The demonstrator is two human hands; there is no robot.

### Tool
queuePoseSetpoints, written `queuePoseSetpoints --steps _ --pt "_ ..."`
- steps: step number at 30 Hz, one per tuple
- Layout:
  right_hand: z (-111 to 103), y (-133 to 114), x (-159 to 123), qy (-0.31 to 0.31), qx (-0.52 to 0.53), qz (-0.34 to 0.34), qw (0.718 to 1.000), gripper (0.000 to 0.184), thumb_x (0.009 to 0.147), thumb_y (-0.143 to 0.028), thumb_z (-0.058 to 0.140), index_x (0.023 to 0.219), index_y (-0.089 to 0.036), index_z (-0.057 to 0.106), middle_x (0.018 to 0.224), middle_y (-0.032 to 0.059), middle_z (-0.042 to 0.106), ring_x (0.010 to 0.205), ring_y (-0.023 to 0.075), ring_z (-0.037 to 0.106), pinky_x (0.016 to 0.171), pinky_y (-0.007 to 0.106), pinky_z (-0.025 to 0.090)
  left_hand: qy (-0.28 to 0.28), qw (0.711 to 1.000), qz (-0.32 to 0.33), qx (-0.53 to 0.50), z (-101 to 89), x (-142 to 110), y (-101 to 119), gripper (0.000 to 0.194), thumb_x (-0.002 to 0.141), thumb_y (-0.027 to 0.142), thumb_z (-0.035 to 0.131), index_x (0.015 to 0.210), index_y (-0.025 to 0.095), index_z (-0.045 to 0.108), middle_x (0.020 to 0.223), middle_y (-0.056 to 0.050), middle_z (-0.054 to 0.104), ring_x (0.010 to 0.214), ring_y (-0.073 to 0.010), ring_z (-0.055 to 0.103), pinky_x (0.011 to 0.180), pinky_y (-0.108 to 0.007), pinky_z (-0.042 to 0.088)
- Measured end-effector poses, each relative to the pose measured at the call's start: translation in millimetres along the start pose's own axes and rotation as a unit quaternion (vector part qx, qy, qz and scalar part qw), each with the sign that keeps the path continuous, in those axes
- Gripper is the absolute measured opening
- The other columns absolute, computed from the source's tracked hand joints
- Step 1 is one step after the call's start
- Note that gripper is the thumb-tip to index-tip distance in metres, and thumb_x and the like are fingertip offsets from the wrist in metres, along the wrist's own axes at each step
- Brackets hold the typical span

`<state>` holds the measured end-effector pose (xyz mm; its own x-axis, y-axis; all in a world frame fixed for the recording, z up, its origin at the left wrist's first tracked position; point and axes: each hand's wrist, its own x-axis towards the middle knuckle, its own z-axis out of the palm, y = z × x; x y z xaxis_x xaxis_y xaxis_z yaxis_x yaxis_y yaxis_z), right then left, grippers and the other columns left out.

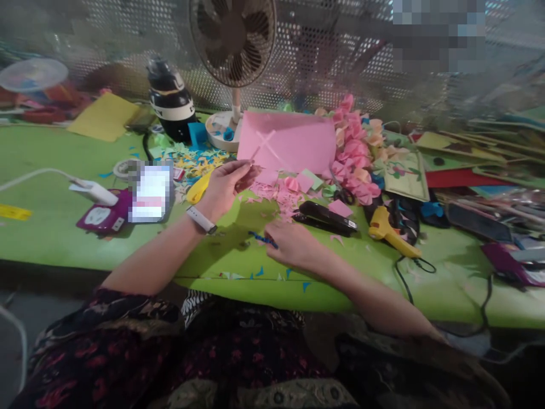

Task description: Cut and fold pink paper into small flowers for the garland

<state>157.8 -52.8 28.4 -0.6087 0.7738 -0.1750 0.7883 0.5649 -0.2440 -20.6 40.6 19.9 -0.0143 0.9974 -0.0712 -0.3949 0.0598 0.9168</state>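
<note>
My left hand (232, 179), with a pale watch band at the wrist, is raised over the table with thumb and fingers pinched together. A thin pale strip seems to stick out of the pinch; its kind is unclear. Behind it stands a pink paper sheet (298, 139) with a light cross-shaped mark. Near the table's front, my right hand (287, 241) is closed by a small dark-blue object (263, 239), blurred, which it appears to hold. Pink paper scraps (279, 199) lie between the hands and the sheet. Just beyond my right hand is a black stapler (326, 218).
Pink folded paper pieces (355, 153) are heaped right of the sheet. A yellow glue gun (392, 233) with a black cord lies at right. Left are a lit phone (149, 193), a purple power socket (104, 213) and a black bottle (172, 105). A fan (233, 34) stands behind.
</note>
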Motion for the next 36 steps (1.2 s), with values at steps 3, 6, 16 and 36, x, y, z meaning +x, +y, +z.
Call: queuePoseSetpoints --steps 3,6,16,36 --pt "-12.2 13.4 -0.4 0.022 0.02 0.034 0.999 0.017 0.081 -0.016 0.056 0.095 -0.014 0.065 0.096 0.0155 0.071 0.078 0.0245 0.062 0.065 0.034 0.039 0.001 1.0 0.0 -0.011 -1.3 1.4 3.1 0.009 0.083 0.019 0.076 0.091 0.017 0.073 0.092 -0.005 0.079 0.093 -0.0155 0.075 0.083 -0.028 0.059" --pt "-30.5 25.0 -5.2 0.055 0.069 0.083 0.993 0.008 0.083 -0.019 0.054 0.084 -0.016 0.062 0.086 0.012 0.07 0.071 0.0214 0.06 0.063 0.033 0.039 -0.004 1.0 0.003 -0.029 -2.5 2.5 5.5 0.009 0.083 0.019 0.075 0.091 0.017 0.072 0.093 -0.005 0.079 0.092 -0.0146 0.075 0.088 -0.029 0.058" --pt "-51.8 31.4 -12.5 0.251 0.16 0.137 0.945 0.008 0.086 -0.028 0.044 0.081 -0.024 0.048 0.062 0.0012 0.057 0.056 0.0185 0.05 0.055 0.03 0.031 -0.119 0.987 -0.099 -0.053 12.4 -24.0 0.5 0.007 0.083 0.019 0.076 0.089 0.017 0.074 0.097 -0.005 0.079 0.096 -0.0167 0.074 0.093 -0.034 0.057" --pt "-39.4 34.7 -0.7 0.261 0.155 0.095 0.948 0.043 0.099 -0.049 0.038 0.064 -0.023 0.033 0.057 0.0001 0.047 0.052 0.0138 0.042 0.054 0.028 0.028 -0.175 0.981 -0.065 -0.061 18.5 -34.6 -5.4 0.017 0.069 0.021 0.089 0.083 0.02 0.079 0.093 -0.002 0.08 0.095 -0.0181 0.075 0.102 -0.039 0.054"
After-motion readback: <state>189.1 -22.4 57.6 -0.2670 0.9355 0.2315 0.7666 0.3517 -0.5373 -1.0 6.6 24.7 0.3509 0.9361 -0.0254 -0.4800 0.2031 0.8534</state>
